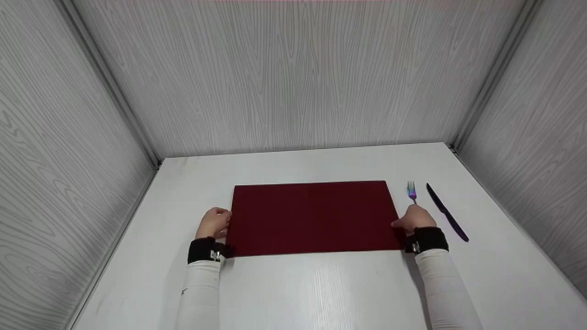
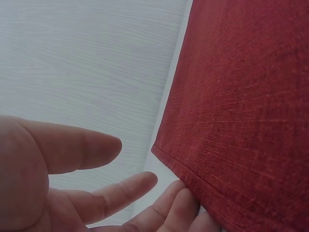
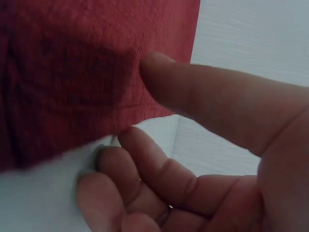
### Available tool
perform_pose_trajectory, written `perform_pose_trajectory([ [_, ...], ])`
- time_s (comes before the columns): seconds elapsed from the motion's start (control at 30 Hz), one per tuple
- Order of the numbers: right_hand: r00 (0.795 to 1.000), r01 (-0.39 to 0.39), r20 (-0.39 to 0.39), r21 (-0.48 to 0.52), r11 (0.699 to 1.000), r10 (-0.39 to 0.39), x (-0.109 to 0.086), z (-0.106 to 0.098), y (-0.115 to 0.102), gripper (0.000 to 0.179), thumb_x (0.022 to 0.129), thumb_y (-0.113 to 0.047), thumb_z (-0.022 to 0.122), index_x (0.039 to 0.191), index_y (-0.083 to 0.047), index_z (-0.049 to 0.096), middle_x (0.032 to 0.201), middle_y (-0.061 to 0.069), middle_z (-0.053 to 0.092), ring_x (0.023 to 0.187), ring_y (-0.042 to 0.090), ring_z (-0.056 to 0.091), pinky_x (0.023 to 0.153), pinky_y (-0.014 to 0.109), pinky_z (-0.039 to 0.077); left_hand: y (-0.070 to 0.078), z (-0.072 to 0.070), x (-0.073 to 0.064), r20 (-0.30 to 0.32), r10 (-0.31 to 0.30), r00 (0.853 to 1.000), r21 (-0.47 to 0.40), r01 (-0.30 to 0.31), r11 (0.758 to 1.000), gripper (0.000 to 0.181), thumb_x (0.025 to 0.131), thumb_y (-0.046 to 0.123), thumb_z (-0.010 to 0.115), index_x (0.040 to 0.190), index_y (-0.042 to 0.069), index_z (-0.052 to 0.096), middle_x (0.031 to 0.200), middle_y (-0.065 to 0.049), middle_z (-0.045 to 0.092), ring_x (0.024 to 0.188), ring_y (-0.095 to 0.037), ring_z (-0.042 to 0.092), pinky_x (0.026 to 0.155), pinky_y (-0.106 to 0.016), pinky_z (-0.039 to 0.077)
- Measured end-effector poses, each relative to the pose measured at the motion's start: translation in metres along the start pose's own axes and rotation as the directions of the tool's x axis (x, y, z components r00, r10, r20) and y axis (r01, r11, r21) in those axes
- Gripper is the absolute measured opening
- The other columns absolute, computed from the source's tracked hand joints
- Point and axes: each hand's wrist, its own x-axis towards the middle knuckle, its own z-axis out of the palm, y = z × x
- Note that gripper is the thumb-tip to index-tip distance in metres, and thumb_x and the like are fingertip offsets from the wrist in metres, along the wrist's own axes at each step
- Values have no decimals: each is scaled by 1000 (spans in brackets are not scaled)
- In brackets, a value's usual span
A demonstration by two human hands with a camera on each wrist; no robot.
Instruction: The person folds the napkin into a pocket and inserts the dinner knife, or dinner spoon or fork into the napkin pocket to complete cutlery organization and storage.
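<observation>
A dark red cloth placemat [image 1: 312,220] with a stitched hem lies spread between the two hands. At its left edge is my left hand [image 1: 214,223]. In the left wrist view, the left thumb [image 2: 91,150] stays apart from the cloth, while other fingertips touch the hem near the corner. My right hand [image 1: 416,217] pinches the placemat's right edge. Seen from the right wrist, the thumb [image 3: 193,92] lies over the cloth, with the curled fingers [image 3: 149,159] beneath its hem.
A shiny rainbow-tinted fork [image 1: 412,190] lies just beyond the right hand. Right of it is a dark table knife [image 1: 446,211], set at a slant. The white table [image 1: 302,293] is enclosed by pale wood-grain panels [image 1: 293,82] at the back and both sides.
</observation>
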Motion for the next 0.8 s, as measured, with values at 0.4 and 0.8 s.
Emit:
perform_pose_trajectory([
  [0.4,996,53,71,94,994,-60,7,0,7,32,91,-21,66,86,10,70,79,9,65,62,16,56,56,28,50,-1,5,-3,12,-10,1000,-52,10,999,42,108,21,49,140,-6,51,119,-16,61,101,-21,63,78,-31,59],
  [0.8,1000,12,3,106,994,-13,0,-25,22,41,92,-24,70,107,15,70,89,14,68,82,25,61,72,34,49,11,22,-7,69,-6,998,-45,9,999,42,111,23,50,143,-5,51,119,-16,60,103,-22,62,85,-36,60],
])
